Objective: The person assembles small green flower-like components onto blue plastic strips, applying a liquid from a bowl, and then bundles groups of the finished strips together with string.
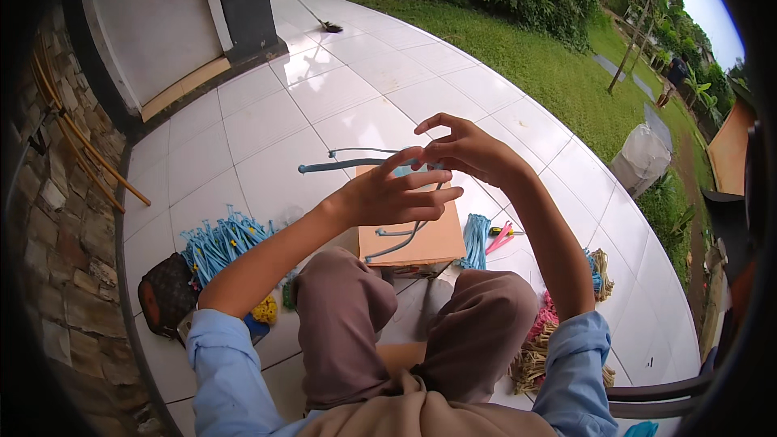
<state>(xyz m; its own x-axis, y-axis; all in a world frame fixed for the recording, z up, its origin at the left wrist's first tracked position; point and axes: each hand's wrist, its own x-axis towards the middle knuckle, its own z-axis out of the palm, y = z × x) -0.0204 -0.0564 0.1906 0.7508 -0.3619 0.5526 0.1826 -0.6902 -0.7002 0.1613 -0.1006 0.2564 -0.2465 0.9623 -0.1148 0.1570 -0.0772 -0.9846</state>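
Above a cardboard box, both my hands meet at a light blue piece with several thin blue-grey stems that have knobbed ends. Some stems point left, while others hang down over the box top. My left hand grips the piece near its middle, its outer fingers loosely stretched. From the right, my right hand pinches the same piece with thumb and fingertips, one finger arched above. My fingers partly hide where the stems join.
Blue stems lie heaped left beside a dark bag and yellow pieces. Right of the box are a blue bundle, pink strips and beige bundles. A broom stands on the far tiles.
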